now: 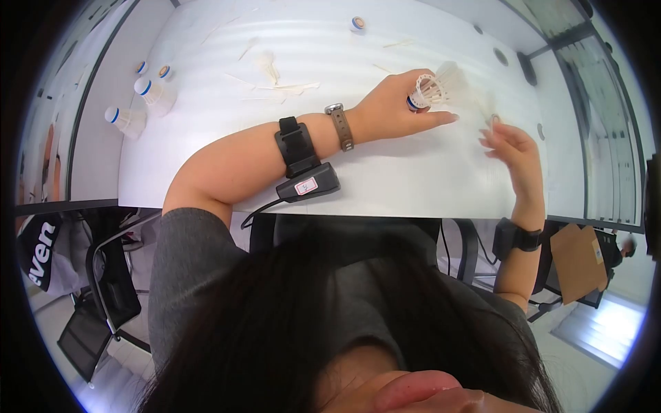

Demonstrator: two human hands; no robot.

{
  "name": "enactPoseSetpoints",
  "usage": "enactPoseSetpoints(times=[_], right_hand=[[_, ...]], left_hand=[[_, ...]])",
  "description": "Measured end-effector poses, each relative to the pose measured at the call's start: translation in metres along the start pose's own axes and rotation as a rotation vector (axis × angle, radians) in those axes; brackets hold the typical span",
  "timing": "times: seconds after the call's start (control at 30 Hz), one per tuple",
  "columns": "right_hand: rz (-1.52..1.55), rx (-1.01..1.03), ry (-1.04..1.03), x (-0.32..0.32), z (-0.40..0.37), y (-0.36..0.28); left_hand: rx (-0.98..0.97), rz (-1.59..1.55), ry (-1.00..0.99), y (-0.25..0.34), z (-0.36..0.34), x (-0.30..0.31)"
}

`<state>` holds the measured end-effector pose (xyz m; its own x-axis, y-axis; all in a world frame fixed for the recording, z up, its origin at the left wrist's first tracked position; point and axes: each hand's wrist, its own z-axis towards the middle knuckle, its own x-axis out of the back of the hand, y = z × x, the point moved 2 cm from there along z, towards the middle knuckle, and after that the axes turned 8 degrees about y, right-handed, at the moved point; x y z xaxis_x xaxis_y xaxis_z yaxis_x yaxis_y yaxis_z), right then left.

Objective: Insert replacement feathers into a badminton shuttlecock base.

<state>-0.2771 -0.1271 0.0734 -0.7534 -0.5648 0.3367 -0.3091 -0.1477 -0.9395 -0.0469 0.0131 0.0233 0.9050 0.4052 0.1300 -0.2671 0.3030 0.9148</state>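
Observation:
My left hand (399,107) grips a white feather shuttlecock (432,91) near its blue-banded cork, its feather skirt pointing right. The thumb stretches out below it. To the right, my right hand (513,146) is raised over the table with its fingers curled and fingertips pinched. A faint pale blur lies just above those fingertips; I cannot make out what they hold. The two hands are a short gap apart.
Two shuttlecocks (155,96) stand on the white table (406,179) at the left, near two loose corks (164,71). Another cork (358,24) lies at the back. Loose feathers and quills (292,88) are scattered mid-table. White partitions (103,117) border the sides.

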Motion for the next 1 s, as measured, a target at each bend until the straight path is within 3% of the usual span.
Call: enactPoseSetpoints(times=[0.2, 0.37, 0.57, 0.77, 0.87, 1.0], right_hand=[[0.189, -0.193, -0.241, -0.029, -0.014, 0.018], [0.218, -0.204, -0.334, -0.047, -0.019, 0.023], [0.193, -0.170, -0.305, -0.053, -0.020, 0.012], [-0.010, -0.097, -0.298, -0.058, -0.010, 0.002], [-0.083, -0.054, -0.313, -0.061, -0.005, 0.001], [0.061, -0.086, -0.274, -0.059, 0.001, 0.007]], left_hand=[[0.096, -0.091, -0.067, -0.003, 0.005, -0.003], [0.149, -0.169, -0.102, -0.010, 0.005, -0.001], [0.227, -0.063, -0.103, -0.012, 0.006, 0.002], [0.161, -0.097, -0.114, -0.015, 0.006, 0.000], [0.167, -0.059, -0.066, -0.012, 0.007, 0.001], [0.193, -0.142, 0.094, -0.013, 0.010, 0.005]])
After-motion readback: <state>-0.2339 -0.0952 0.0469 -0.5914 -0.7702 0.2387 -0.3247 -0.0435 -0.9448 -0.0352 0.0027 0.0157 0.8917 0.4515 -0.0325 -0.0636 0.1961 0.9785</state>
